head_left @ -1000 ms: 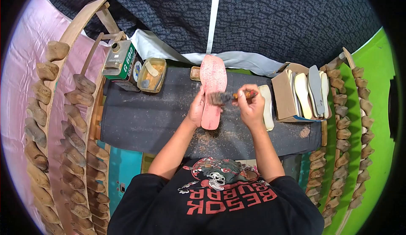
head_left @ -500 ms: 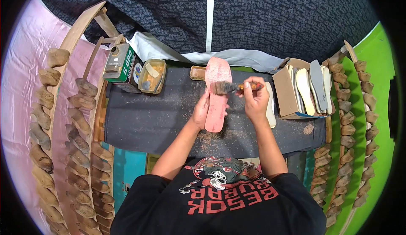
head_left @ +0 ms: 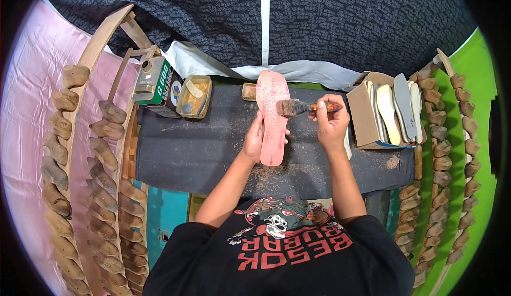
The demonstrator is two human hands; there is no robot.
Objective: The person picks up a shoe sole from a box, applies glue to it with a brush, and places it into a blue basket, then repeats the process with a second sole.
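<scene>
My left hand (head_left: 255,140) is wrapped round the lower half of a pink shoe sole (head_left: 273,131), thumb along its left edge and fingertips showing at the right. The sole is held upright above the table, its speckled face toward me. A paintbrush (head_left: 301,108) with an orange and black handle is pinched in my right hand (head_left: 332,121). Its worn brown bristles lie across the right edge of the sole, near the middle. Behind my right wrist, a cream insole (head_left: 347,146) on the table is mostly hidden.
Brown crumbs litter the dark table cloth (head_left: 213,157). At the back left are a metal can (head_left: 154,87) and a yellowish tub (head_left: 195,97) with tools inside. A small tray (head_left: 249,91) sits behind the sole. A cardboard box (head_left: 365,117) of insoles stands right. Wooden shoe lasts (head_left: 109,128) line racks on both sides.
The brush has moved right, from across the middle of the sole to its right edge, with my right hand shifting the same way. The sole has tilted slightly, its top leaning left.
</scene>
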